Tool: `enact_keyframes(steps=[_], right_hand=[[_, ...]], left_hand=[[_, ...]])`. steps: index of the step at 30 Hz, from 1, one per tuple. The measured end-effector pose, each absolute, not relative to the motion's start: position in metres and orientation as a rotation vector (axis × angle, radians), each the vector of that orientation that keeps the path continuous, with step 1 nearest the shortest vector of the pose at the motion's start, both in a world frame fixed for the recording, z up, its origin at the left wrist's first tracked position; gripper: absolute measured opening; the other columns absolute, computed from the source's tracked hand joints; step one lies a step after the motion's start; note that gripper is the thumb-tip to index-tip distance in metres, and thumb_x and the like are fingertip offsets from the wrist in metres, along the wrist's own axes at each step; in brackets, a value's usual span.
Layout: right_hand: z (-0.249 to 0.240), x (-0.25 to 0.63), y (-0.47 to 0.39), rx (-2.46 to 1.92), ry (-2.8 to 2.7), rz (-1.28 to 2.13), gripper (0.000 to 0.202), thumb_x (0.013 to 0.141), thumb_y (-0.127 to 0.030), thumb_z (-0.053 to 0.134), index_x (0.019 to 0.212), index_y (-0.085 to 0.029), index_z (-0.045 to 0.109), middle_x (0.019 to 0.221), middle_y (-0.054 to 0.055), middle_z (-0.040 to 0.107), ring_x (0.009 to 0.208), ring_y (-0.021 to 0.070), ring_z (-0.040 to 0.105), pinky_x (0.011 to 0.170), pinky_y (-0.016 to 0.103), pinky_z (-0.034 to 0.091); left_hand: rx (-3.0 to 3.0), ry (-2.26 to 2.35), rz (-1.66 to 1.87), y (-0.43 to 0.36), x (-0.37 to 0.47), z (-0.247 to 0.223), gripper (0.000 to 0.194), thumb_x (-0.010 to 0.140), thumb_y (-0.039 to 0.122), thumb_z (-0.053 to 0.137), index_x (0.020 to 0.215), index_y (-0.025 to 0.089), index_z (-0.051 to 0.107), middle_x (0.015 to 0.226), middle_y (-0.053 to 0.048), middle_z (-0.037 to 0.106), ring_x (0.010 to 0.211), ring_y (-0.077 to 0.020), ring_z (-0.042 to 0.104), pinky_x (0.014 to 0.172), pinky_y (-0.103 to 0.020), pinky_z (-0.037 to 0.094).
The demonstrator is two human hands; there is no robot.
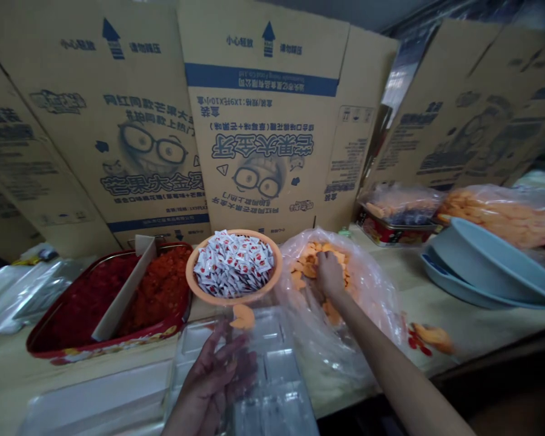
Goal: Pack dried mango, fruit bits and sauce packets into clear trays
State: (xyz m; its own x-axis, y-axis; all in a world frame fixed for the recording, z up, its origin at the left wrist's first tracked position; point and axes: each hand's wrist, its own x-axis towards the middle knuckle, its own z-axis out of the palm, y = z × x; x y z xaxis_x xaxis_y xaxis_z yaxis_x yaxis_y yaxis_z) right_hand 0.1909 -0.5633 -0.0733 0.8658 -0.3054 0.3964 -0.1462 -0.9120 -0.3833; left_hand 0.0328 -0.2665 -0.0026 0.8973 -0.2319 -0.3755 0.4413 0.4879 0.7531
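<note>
My left hand (215,369), slightly blurred, is over a clear plastic tray (272,393) with several compartments. Its fingers look spread, with nothing visibly gripped. Just beyond its fingertips, a curved orange candy-like piece (243,317) is at the tray's far end; whether it touches the hand I cannot tell. To the right, my right hand (331,274) reaches into an open clear plastic bag (367,303) of orange pieces (309,266). Its fingers are curled down among them, and what they pinch is hidden.
An orange bowl (195,287) heaped with small white-and-red sachets stands behind the tray. At left is a red divided tin (104,351) of red and orange packets. Blue basins (490,260) and more bagged pieces (504,209) sit at right. Cardboard boxes (263,157) wall the back.
</note>
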Motion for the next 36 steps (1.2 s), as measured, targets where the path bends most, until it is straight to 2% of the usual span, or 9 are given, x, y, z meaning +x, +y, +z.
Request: enact_keyframes(steps=[3, 7, 10, 12, 14, 18, 24, 30, 36], right_hand=[[-0.092, 0.203, -0.588, -2.749, 0.337, -0.578, 0.02, 0.077, -0.004, 0.04, 0.089, -0.005, 0.056, 0.094, 0.021, 0.053, 0.086, 0.025, 0.05, 0.067, 0.031, 0.037], [-0.08, 0.202, -0.579, -2.665, 0.335, -0.647, 0.028, 0.077, -0.005, 0.037, 0.099, -0.002, 0.056, 0.096, 0.022, 0.055, 0.093, 0.0268, 0.051, 0.078, 0.037, 0.039], [-0.044, 0.182, -0.536, -2.048, 0.247, -0.672, 0.03, 0.076, -0.019, 0.048, 0.103, -0.008, 0.054, 0.095, 0.014, 0.059, 0.084, 0.0197, 0.054, 0.074, 0.033, 0.043], [-0.016, 0.162, -0.494, -1.632, 0.057, -0.343, 0.035, 0.07, -0.03, 0.057, 0.099, -0.011, 0.055, 0.088, 0.01, 0.06, 0.071, 0.0151, 0.054, 0.061, 0.028, 0.044], [0.004, 0.145, -0.453, -1.491, -0.083, -0.12, 0.035, 0.064, -0.036, 0.063, 0.09, -0.014, 0.058, 0.085, 0.006, 0.06, 0.066, 0.0119, 0.052, 0.056, 0.024, 0.043], [0.015, 0.13, -0.395, -1.661, -0.197, 0.008, 0.019, 0.067, -0.03, 0.059, 0.077, -0.014, 0.062, 0.064, 0.001, 0.056, 0.055, 0.0098, 0.047, 0.048, 0.021, 0.038], [0.005, 0.131, -0.357, -2.033, -0.472, -0.51, 0.007, 0.069, -0.021, 0.059, 0.066, -0.015, 0.06, 0.073, 0.005, 0.057, 0.073, 0.0166, 0.052, 0.066, 0.028, 0.04], [0.007, 0.125, -0.325, -2.173, -0.302, -0.301, 0.01, 0.078, -0.025, 0.054, 0.075, -0.016, 0.055, 0.073, 0.004, 0.059, 0.068, 0.0164, 0.053, 0.059, 0.027, 0.036], [0.003, 0.134, -0.304, -2.088, -0.588, -0.274, 0.012, 0.076, -0.023, 0.056, 0.083, -0.016, 0.061, 0.082, 0.005, 0.055, 0.073, 0.0145, 0.052, 0.065, 0.026, 0.04]], left_hand=[[0.949, 0.223, -0.402, -0.261, 0.034, -0.003, 0.086, 0.067, 0.012, 0.067, 0.137, 0.027, 0.019, 0.133, -0.014, 0.041, 0.109, -0.0315, 0.052, 0.092, -0.046, 0.04], [0.903, 0.152, -0.366, -0.247, 0.035, -0.007, 0.08, 0.068, 0.008, 0.065, 0.134, 0.026, 0.022, 0.133, -0.015, 0.04, 0.11, -0.0332, 0.05, 0.092, -0.048, 0.039], [0.913, 0.107, -0.337, -0.238, 0.036, -0.008, 0.075, 0.07, 0.007, 0.063, 0.132, 0.025, 0.024, 0.132, -0.016, 0.041, 0.111, -0.033, 0.05, 0.089, -0.046, 0.041], [0.92, 0.096, -0.323, -0.234, 0.036, -0.007, 0.073, 0.072, 0.007, 0.061, 0.132, 0.024, 0.024, 0.13, -0.016, 0.042, 0.109, -0.0321, 0.051, 0.087, -0.044, 0.043], [0.918, 0.096, -0.311, -0.231, 0.034, -0.004, 0.073, 0.071, 0.007, 0.062, 0.131, 0.024, 0.023, 0.129, -0.016, 0.044, 0.108, -0.0317, 0.052, 0.086, -0.044, 0.043], [0.911, 0.109, -0.298, -0.221, 0.026, 0.002, 0.075, 0.071, 0.007, 0.062, 0.132, 0.025, 0.023, 0.13, -0.015, 0.043, 0.107, -0.0313, 0.053, 0.088, -0.046, 0.042], [0.844, 0.131, -0.216, -0.198, 0.02, 0.007, 0.075, 0.071, 0.007, 0.062, 0.133, 0.024, 0.023, 0.126, -0.014, 0.047, 0.108, -0.0316, 0.052, 0.091, -0.045, 0.041], [0.818, 0.118, -0.155, -0.175, 0.019, 0.005, 0.077, 0.071, 0.006, 0.063, 0.133, 0.026, 0.021, 0.123, -0.012, 0.048, 0.104, -0.0291, 0.055, 0.09, -0.043, 0.043], [0.816, 0.135, -0.129, -0.153, 0.02, 0.001, 0.078, 0.071, 0.006, 0.063, 0.133, 0.026, 0.019, 0.127, -0.013, 0.045, 0.105, -0.0297, 0.054, 0.088, -0.043, 0.044]])
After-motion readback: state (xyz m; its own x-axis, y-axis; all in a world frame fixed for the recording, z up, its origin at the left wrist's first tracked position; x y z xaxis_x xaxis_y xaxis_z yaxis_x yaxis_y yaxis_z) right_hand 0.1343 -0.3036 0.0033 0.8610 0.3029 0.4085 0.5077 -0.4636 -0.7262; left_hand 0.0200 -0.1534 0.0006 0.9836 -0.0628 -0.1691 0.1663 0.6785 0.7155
